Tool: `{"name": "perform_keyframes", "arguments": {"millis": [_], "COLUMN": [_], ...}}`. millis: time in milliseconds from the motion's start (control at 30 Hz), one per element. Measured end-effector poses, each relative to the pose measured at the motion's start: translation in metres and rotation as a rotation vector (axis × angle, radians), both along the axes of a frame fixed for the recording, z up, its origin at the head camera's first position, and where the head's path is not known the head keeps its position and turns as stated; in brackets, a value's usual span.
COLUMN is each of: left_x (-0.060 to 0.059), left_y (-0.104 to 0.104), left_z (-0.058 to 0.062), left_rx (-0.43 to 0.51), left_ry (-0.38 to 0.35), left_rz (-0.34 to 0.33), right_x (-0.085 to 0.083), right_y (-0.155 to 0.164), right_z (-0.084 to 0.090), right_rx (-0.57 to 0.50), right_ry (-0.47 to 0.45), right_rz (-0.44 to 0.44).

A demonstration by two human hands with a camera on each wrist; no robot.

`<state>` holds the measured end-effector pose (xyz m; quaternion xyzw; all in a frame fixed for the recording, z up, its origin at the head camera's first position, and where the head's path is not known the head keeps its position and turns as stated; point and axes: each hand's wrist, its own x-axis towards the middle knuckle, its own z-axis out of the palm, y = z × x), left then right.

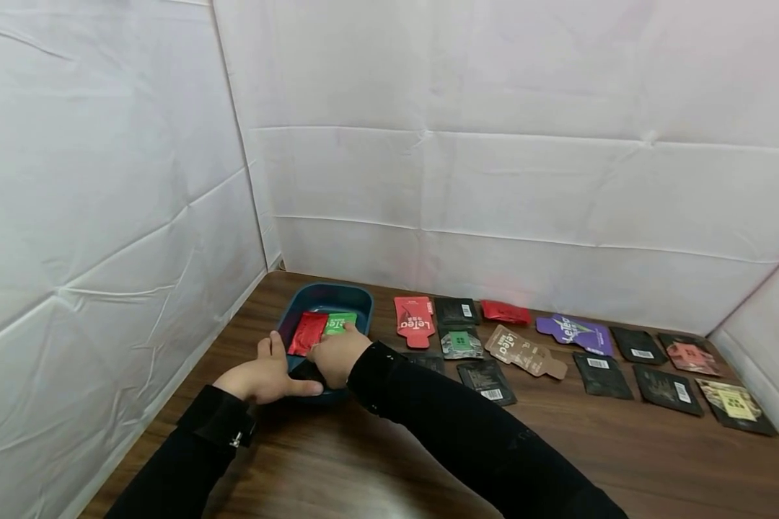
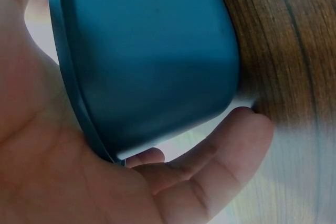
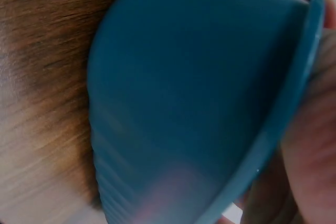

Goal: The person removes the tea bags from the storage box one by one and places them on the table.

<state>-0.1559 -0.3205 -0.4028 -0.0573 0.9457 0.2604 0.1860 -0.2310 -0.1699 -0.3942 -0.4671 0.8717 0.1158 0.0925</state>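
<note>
A dark blue plastic bin stands on the table. Curled round its near left corner is my left hand, thumb along the near rim and fingers on the outer wall. My right hand reaches over the near right rim into the bin, gripping a black packet low in the near part; its fingertips are partly hidden. Beside that hand lie a red packet and a green packet inside the bin. The right wrist view shows the bin's outer wall with the hand beyond the rim.
To the right of the bin, packets are spread in loose rows: a pink-red one, a red one, a brown one, a purple one and several black ones. White cloth walls border the table.
</note>
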Motion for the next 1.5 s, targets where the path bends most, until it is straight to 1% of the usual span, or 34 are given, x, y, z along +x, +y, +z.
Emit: {"name": "perform_keyframes", "arguments": {"millis": [167, 333, 467, 600, 733, 867, 1000, 1067, 1167, 1233, 1367, 1433, 1500], "left_x": [-0.001, -0.001, -0.001, 0.000, 0.001, 0.001, 0.000, -0.002, -0.003, -0.003, -0.003, -0.003, -0.004], "left_y": [0.001, 0.001, 0.000, 0.001, 0.001, 0.001, 0.001, 0.002, 0.002, 0.002, 0.002, 0.001, 0.002], "left_z": [0.000, -0.001, -0.002, -0.002, -0.002, -0.001, -0.002, -0.002, -0.002, -0.001, -0.002, -0.002, -0.001], "left_rx": [-0.005, -0.027, -0.021, -0.012, -0.001, 0.009, 0.003, -0.006, -0.016, -0.021, -0.025, -0.034, -0.042], "left_ry": [0.001, 0.001, 0.002, 0.003, -0.001, -0.008, -0.012, -0.010, -0.007, -0.007, -0.006, -0.007, -0.006], "left_rz": [0.001, 0.004, 0.007, 0.005, 0.003, 0.009, 0.008, 0.002, -0.002, -0.002, 0.009, 0.013, 0.016], "right_x": [0.000, 0.000, 0.002, 0.003, 0.001, -0.001, -0.004, -0.006, -0.010, -0.013, -0.018, -0.019, -0.020], "right_y": [0.000, -0.001, -0.002, -0.001, 0.001, 0.004, 0.010, 0.016, 0.030, 0.042, 0.075, 0.093, 0.113], "right_z": [0.000, -0.004, -0.006, -0.006, -0.008, -0.008, -0.008, -0.005, 0.001, 0.006, 0.017, 0.023, 0.029], "right_rx": [-0.005, -0.020, -0.019, -0.013, -0.014, -0.034, -0.095, -0.131, -0.233, -0.351, -0.646, -0.748, -0.814], "right_ry": [-0.040, -0.013, 0.019, 0.011, 0.009, 0.055, 0.124, 0.138, 0.147, 0.150, 0.157, 0.146, 0.131], "right_rz": [-0.030, -0.014, -0.024, -0.043, -0.033, -0.008, 0.002, -0.009, -0.030, -0.035, -0.010, -0.026, -0.072]}}
